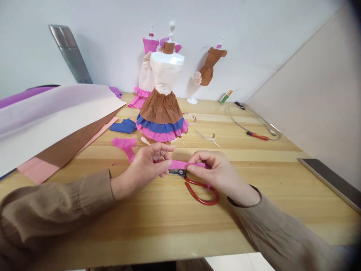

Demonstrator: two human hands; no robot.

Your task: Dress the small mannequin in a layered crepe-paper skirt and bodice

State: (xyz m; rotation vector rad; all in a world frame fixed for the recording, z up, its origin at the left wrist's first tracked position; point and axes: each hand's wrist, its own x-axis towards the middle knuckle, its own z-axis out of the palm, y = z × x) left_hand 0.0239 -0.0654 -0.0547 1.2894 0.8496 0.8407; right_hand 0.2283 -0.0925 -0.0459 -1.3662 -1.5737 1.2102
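A narrow pink strip (178, 165) of thin, crepe-like material is stretched between my two hands, above the table. My left hand (150, 162) pinches its left end between thumb and fingers. The thumb and forefinger of my right hand (216, 167) are closed on the strip's right part. Just below it lie red-handled scissors (203, 202), their blades partly hidden behind my left hand. Behind my hands stands a white mini dress form (167, 73) wearing a tiered skirt (162, 107) of brown, blue and pink ruffles. A loose pink piece (124, 143) lies left of it.
Large coloured sheets (56, 113) cover the left side. A folded blue piece (124, 126) lies near the skirt. Two other dressed forms stand behind. A cable with a red handle (258, 136) rests at right, with a dark flat device (329, 178) nearer me.
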